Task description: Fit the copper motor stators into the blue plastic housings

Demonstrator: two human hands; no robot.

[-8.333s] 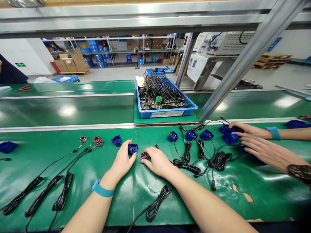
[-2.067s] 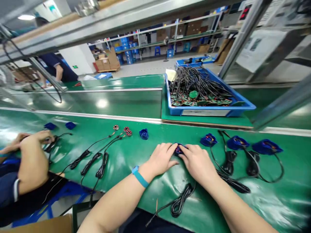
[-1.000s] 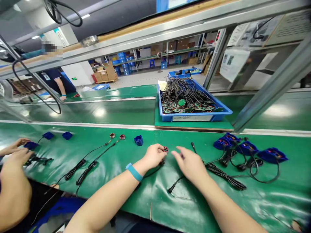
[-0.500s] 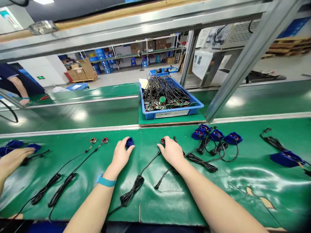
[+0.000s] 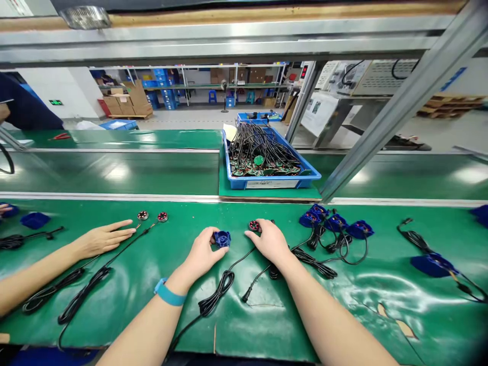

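Observation:
My left hand (image 5: 202, 252) is closed round a small blue plastic housing (image 5: 221, 238) on the green belt (image 5: 267, 320). Beside it, my right hand (image 5: 269, 241) pinches a round red-and-black board (image 5: 253, 225) whose black cable (image 5: 217, 292) trails back toward me. Further left on the belt lie two more round boards (image 5: 152, 216) with their coiled cables (image 5: 76, 300).
A group of finished blue housings (image 5: 335, 223) with cables lies to the right; another (image 5: 434, 264) sits further right. A blue bin (image 5: 274, 179) full of wired boards stands behind the belt. A co-worker's open hand (image 5: 102, 239) rests on the left, near loose blue housings (image 5: 34, 219).
My left hand has drawn the blue housing toward the round board in my right hand. The co-worker's hand has reached in further from the left.

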